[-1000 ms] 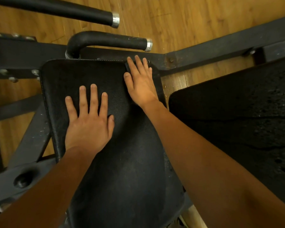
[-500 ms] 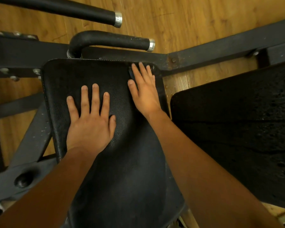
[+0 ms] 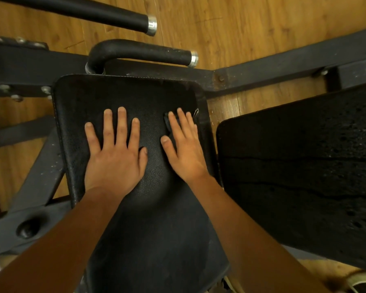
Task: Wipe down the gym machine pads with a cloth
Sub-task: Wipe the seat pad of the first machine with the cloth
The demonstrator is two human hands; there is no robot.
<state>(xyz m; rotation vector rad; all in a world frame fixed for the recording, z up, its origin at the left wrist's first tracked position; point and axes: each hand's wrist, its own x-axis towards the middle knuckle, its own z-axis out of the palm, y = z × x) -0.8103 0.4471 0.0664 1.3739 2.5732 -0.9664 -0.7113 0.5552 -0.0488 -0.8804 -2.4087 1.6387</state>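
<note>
A: Where's the cloth [image 3: 167,122]?
B: Under my right grip [image 3: 185,149], near the right edge of the pad [image 3: 135,229]. Dark on dark; only a corner peeks out.
A: Clenched on it?
B: No, released. Straight fingers [image 3: 183,121] press it flat, so the palm drives the wipe, I'd say.
A: And the left grip [image 3: 114,153]?
B: Released too, spread on bare pad. Likely bracing me.
A: The second pad [image 3: 294,176]?
B: On my right, neither grip touches it. Probably next.

Your pad [image 3: 125,92] is grained, faintly shiny leatherette; the neighbouring pad [image 3: 304,166] looks cracked, pitted; the floor [image 3: 251,28] is glossy wood.
</note>
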